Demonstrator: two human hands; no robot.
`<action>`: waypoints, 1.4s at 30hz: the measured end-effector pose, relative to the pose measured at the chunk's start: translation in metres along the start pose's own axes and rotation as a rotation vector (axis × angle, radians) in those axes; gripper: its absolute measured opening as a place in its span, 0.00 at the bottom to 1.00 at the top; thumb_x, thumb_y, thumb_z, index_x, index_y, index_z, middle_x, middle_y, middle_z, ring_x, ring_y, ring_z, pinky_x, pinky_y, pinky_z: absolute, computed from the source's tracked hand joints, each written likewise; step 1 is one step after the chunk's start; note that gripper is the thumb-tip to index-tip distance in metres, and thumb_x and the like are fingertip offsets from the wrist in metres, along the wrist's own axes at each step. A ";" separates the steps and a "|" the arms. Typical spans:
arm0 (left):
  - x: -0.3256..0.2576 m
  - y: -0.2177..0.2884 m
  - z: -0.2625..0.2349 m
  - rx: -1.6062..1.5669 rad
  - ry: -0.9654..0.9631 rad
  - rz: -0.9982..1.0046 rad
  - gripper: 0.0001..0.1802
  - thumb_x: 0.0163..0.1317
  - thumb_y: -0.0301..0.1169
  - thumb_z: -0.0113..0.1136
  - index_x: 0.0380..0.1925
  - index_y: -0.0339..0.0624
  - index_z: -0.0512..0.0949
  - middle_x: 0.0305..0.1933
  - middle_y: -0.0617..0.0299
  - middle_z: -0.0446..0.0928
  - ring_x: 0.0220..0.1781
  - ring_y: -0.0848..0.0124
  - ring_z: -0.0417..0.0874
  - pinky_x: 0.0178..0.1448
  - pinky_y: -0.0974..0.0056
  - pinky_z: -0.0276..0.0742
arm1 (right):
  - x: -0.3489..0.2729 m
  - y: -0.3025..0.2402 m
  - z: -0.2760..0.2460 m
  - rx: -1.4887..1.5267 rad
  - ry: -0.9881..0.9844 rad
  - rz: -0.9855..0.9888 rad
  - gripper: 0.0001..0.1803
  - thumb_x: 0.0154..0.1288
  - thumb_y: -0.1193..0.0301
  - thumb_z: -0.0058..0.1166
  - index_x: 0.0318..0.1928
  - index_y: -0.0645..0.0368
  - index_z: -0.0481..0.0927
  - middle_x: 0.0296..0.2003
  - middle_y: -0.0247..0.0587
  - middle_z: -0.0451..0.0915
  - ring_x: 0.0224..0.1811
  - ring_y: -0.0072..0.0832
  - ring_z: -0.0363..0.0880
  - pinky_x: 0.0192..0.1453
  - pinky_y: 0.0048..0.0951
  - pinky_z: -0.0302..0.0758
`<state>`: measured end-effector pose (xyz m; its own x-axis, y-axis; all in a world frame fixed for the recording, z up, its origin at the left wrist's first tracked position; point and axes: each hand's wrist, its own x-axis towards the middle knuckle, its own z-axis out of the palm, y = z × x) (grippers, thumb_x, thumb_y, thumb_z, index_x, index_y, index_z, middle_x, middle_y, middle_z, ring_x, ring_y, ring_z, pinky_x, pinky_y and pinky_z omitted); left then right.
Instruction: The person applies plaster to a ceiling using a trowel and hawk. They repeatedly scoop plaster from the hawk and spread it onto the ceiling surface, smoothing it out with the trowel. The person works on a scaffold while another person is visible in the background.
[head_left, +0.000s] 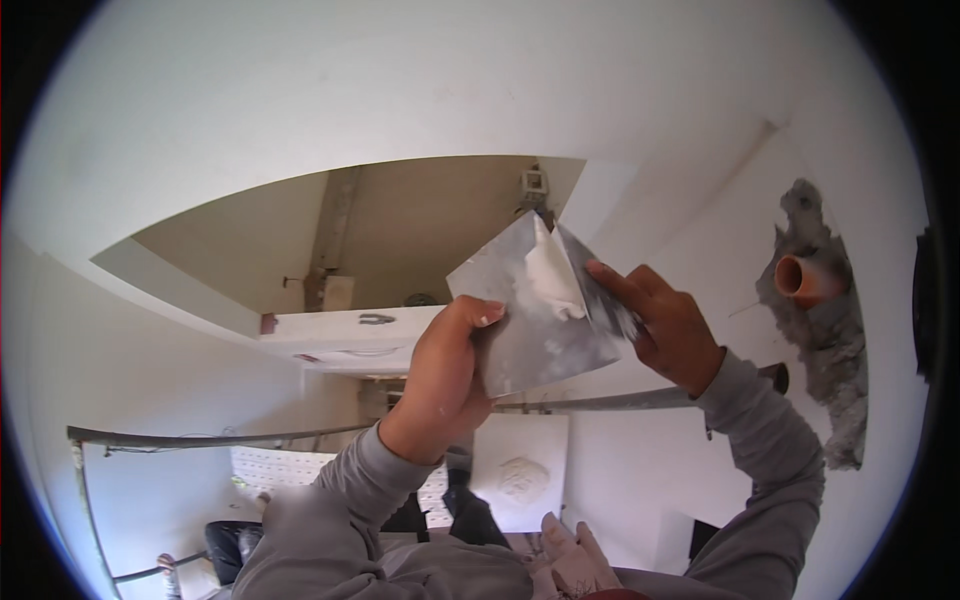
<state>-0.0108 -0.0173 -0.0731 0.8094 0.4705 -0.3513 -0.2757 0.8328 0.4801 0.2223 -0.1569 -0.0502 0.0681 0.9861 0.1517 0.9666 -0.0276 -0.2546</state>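
My left hand [440, 375] grips a wide, flat metal plastering blade [545, 350], with the thumb on its upper face. A mound of white plaster [547, 280] lies on that face. My right hand [675, 325] is closed round a second metal blade, a putty knife [590, 285], with its index finger stretched along it. The putty knife stands tilted at the right side of the plaster and touches it. Its handle is hidden in my right hand.
At the right, an orange pipe [800, 277] sticks out of a rough grey wall patch [835, 350]. A metal rail [230, 438] crosses below my hands. Beneath is a white board [555, 450] bearing a plaster heap. Ahead, a recess has a white ledge [335, 325]. Someone's dark-clothed leg [225, 545] shows lower left.
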 end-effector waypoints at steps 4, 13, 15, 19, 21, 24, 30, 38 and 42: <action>-0.010 0.019 -0.024 -0.079 -0.060 0.171 0.20 0.67 0.36 0.54 0.54 0.37 0.76 0.48 0.57 0.83 0.50 0.62 0.86 0.59 0.55 0.81 | -0.007 0.007 -0.003 -0.246 0.024 0.079 0.31 0.65 0.80 0.55 0.69 0.51 0.73 0.40 0.45 0.78 0.32 0.41 0.82 0.40 0.41 0.82; -0.036 0.112 -0.063 -0.140 -0.029 0.877 0.20 0.73 0.29 0.53 0.63 0.37 0.71 0.64 0.58 0.76 0.67 0.65 0.76 0.75 0.55 0.67 | -0.078 0.010 -0.111 -0.815 0.442 0.172 0.15 0.57 0.85 0.53 0.46 0.61 0.80 0.41 0.52 0.81 0.47 0.54 0.81 0.50 0.45 0.77; -0.044 0.138 -0.057 -0.162 -0.053 1.041 0.15 0.76 0.28 0.53 0.59 0.38 0.74 0.61 0.60 0.78 0.64 0.68 0.77 0.72 0.58 0.68 | -0.101 0.029 -0.090 -0.700 0.436 0.208 0.14 0.57 0.85 0.52 0.45 0.61 0.79 0.40 0.54 0.81 0.44 0.55 0.80 0.47 0.45 0.77; -0.054 0.186 -0.043 -0.153 -0.045 1.407 0.16 0.76 0.26 0.54 0.61 0.40 0.76 0.60 0.60 0.78 0.62 0.71 0.77 0.69 0.62 0.69 | -0.123 0.060 -0.069 -0.127 0.402 0.469 0.07 0.68 0.74 0.58 0.44 0.62 0.78 0.32 0.44 0.81 0.28 0.39 0.80 0.33 0.35 0.75; -0.058 0.204 -0.044 0.121 0.202 1.592 0.16 0.78 0.28 0.52 0.62 0.38 0.75 0.64 0.59 0.75 0.66 0.68 0.75 0.71 0.60 0.70 | -0.122 0.062 -0.058 0.479 0.621 0.519 0.11 0.71 0.67 0.62 0.43 0.62 0.78 0.28 0.37 0.79 0.24 0.27 0.77 0.29 0.29 0.72; -0.067 0.239 -0.042 0.315 0.318 1.792 0.15 0.79 0.29 0.52 0.60 0.36 0.77 0.63 0.60 0.75 0.62 0.69 0.77 0.63 0.64 0.75 | -0.130 0.056 -0.043 0.406 0.730 0.510 0.14 0.75 0.65 0.59 0.53 0.60 0.76 0.30 0.31 0.76 0.26 0.19 0.73 0.31 0.27 0.73; -0.110 0.306 0.027 0.047 0.246 2.014 0.13 0.79 0.33 0.51 0.47 0.33 0.79 0.36 0.68 0.78 0.35 0.80 0.66 0.39 0.71 0.65 | -0.123 0.032 -0.047 0.197 0.743 0.515 0.21 0.73 0.55 0.62 0.45 0.64 0.81 0.26 0.31 0.76 0.25 0.19 0.73 0.27 0.25 0.70; -0.110 0.342 0.055 -0.080 0.141 2.243 0.13 0.80 0.31 0.47 0.47 0.33 0.77 0.38 0.64 0.80 0.39 0.75 0.72 0.47 0.67 0.70 | -0.116 0.023 -0.048 0.107 0.669 0.232 0.20 0.74 0.63 0.60 0.58 0.60 0.74 0.32 0.31 0.76 0.25 0.21 0.73 0.30 0.25 0.73; -0.113 0.348 0.069 -0.042 0.132 2.262 0.16 0.79 0.28 0.44 0.60 0.33 0.72 0.43 0.60 0.80 0.43 0.71 0.74 0.52 0.65 0.72 | -0.117 0.028 -0.060 0.115 0.680 0.301 0.19 0.74 0.60 0.59 0.54 0.61 0.76 0.31 0.31 0.76 0.25 0.21 0.73 0.29 0.26 0.72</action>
<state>-0.1628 0.1990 0.1892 -0.7681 0.3572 0.5315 -0.4044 -0.9141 0.0299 0.2563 -0.2826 -0.0182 0.4984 0.6192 0.6068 0.8531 -0.2258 -0.4704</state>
